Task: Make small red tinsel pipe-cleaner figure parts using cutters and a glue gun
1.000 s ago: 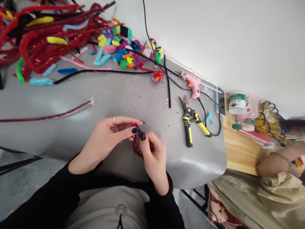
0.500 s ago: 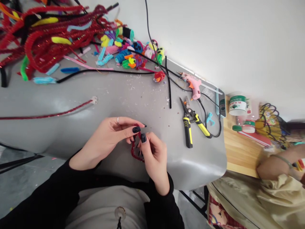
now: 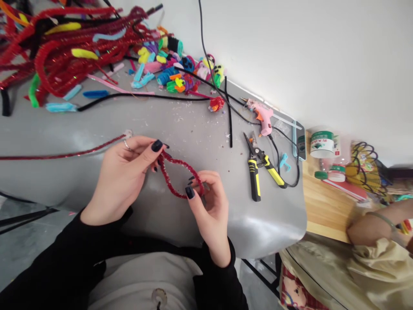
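A dark red glittery pipe cleaner is bent into a teardrop loop between my two hands, above the grey table. My left hand pinches the narrow end of the loop between thumb and forefinger. At the rounded end, my right hand has its thumb and fingers closed on the bend. Behind my left hand lies another straight red pipe cleaner, its tip by a small whitish patch on the table. Pliers with yellow and black handles rest to the right of my hands.
A pink glue gun with its cord lies near the wall. Red pipe cleaners are heaped at the back left, beside several colourful small figures. A phone sits on the right edge. Beyond it, another person's arm rests by a wooden table.
My left hand has moved left and slightly up, away from my right hand. The red pipe cleaner, earlier mostly hidden between the fingers, now shows as an open loop.
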A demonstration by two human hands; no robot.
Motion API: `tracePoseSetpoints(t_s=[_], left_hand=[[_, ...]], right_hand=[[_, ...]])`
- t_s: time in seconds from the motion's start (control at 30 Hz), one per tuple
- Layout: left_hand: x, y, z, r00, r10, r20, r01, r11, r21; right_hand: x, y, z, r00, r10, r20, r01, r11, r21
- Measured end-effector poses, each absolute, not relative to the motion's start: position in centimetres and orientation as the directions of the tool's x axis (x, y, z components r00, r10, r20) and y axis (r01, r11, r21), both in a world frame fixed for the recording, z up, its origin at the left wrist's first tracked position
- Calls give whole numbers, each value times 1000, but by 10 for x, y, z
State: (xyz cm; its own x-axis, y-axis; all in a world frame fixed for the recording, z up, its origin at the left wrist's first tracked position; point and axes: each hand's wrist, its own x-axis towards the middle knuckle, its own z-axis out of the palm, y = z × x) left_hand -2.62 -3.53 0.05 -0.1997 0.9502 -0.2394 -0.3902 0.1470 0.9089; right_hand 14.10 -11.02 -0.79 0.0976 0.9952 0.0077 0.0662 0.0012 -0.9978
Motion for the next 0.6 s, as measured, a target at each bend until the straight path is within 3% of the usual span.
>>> tracePoseSetpoints(t_s=[0.27, 0.6], left_hand=[[-29, -33, -3, -261, 922, -285, -510, 119, 852], [-30, -34, -6, -257, 930, -262, -534, 90, 841]], right_hand=[[139, -108, -10, 95, 995, -39, 6, -40, -999], [139, -111, -12, 136, 980, -143, -135, -125, -983]])
